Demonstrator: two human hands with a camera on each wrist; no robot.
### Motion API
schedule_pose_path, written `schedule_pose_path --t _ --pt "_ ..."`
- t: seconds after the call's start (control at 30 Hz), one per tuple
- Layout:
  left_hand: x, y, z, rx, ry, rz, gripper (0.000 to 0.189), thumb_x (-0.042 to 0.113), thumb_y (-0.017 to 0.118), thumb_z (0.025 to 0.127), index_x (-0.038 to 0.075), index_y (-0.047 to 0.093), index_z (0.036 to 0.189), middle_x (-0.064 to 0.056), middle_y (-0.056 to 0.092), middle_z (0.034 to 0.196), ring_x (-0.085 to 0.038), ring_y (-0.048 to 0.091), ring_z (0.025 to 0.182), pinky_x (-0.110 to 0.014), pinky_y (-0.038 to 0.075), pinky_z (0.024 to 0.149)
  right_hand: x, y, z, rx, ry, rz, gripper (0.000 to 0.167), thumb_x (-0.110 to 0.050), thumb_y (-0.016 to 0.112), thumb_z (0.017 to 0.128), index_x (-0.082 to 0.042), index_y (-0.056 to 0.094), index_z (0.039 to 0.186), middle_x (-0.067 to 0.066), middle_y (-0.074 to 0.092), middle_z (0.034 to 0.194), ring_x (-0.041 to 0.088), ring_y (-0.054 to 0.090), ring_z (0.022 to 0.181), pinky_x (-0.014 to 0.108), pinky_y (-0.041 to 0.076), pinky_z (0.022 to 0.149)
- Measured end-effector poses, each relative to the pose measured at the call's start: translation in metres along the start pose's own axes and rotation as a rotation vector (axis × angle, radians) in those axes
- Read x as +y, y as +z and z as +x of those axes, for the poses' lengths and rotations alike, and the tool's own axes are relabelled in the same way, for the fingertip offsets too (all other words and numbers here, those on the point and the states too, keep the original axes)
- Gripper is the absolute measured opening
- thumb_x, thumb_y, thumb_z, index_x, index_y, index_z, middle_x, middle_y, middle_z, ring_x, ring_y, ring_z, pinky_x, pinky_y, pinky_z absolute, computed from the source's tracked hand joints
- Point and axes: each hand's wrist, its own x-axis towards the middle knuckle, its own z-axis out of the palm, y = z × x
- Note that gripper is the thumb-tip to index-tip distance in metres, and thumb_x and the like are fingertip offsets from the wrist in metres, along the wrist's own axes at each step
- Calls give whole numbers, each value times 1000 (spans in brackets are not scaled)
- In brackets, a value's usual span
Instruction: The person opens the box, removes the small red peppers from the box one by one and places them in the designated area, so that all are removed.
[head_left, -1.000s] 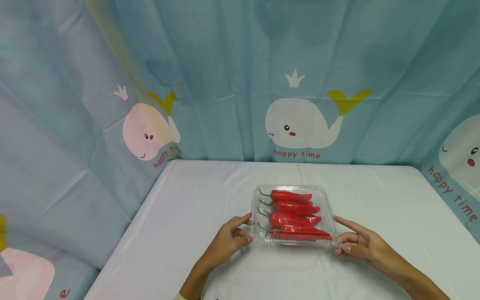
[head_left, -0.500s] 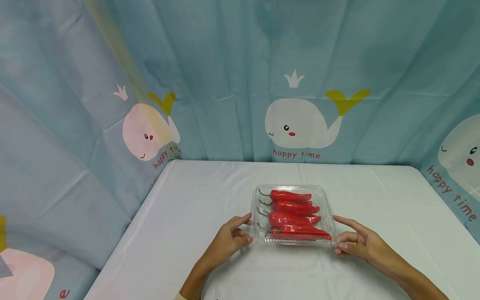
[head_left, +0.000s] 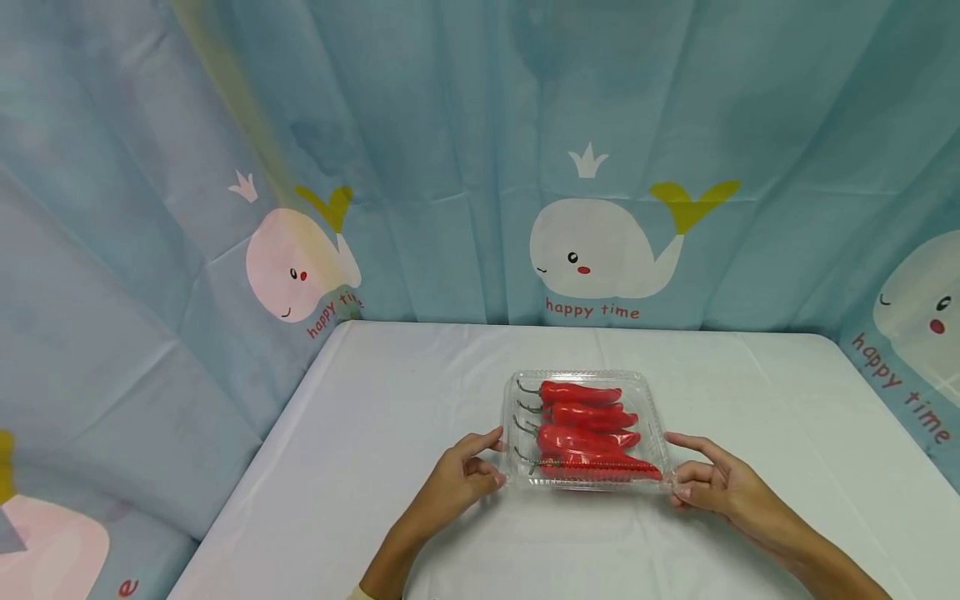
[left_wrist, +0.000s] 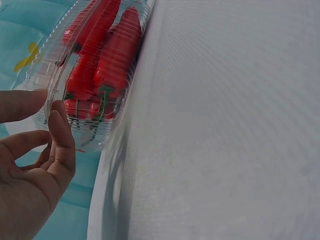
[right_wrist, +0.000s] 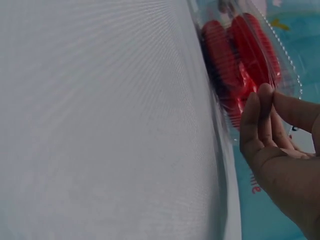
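Observation:
A clear plastic clamshell container (head_left: 652, 392) with a closed lid lies on the white table, and several red chili peppers (head_left: 585, 437) with green stems show through it. My left hand (head_left: 453, 483) is at its near left corner. In the left wrist view, the thumb and fingers (left_wrist: 60, 125) pinch the rim there. At the near right corner my right hand (head_left: 723, 487) pinches the rim between thumb and fingers, with the index finger stretched along the container's side. The right wrist view shows those fingertips (right_wrist: 266, 92) meeting at the edge.
White cloth covers the table (head_left: 360, 400) all around the container. Behind and to the sides hangs a blue curtain (head_left: 450, 167) printed with white whales and the words "happy time".
My right hand's fingers have closed in slightly at the near right corner. The container and my left hand look the same as before.

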Motion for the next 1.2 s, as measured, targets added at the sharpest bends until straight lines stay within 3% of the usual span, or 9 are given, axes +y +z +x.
schedule_pose_path --t 0.2,0.57,0.9,1.03,1.2 --pt "0 0 0 -2 -5 -1 67 2 67 97 2 43 160 -16 55 138 -22 71 100 -24 58 86 1 -1 1 47 7 -87 62 5 55 105 -32 45 153 3 75 112 10 69 96 25 58 83" --pt "-1 -1 0 -3 -8 -8 67 4 68 97 4 44 160 -16 56 138 -23 71 101 -25 58 87 2 -1 3 86 15 -135 63 6 58 102 -31 45 152 6 77 109 13 70 97 24 57 87" --pt "-2 0 1 -1 -3 -17 67 2 68 97 3 45 160 -15 57 138 -19 72 98 -24 58 86 -2 1 3 161 142 -194 60 -6 65 103 -29 42 154 11 77 113 14 69 100 27 55 85" --pt "-2 0 1 -2 -6 -18 68 2 68 97 3 44 160 -15 56 138 -18 72 98 -24 58 85 -2 0 2 131 117 -167 62 -3 62 103 -31 42 154 11 77 113 15 70 100 28 57 87" --pt "0 -1 0 -4 -10 -15 69 4 69 97 2 43 161 -17 55 139 -23 72 102 -24 58 86 -3 1 0 141 146 -177 60 -6 63 104 -34 43 154 8 77 114 16 70 98 28 57 86"
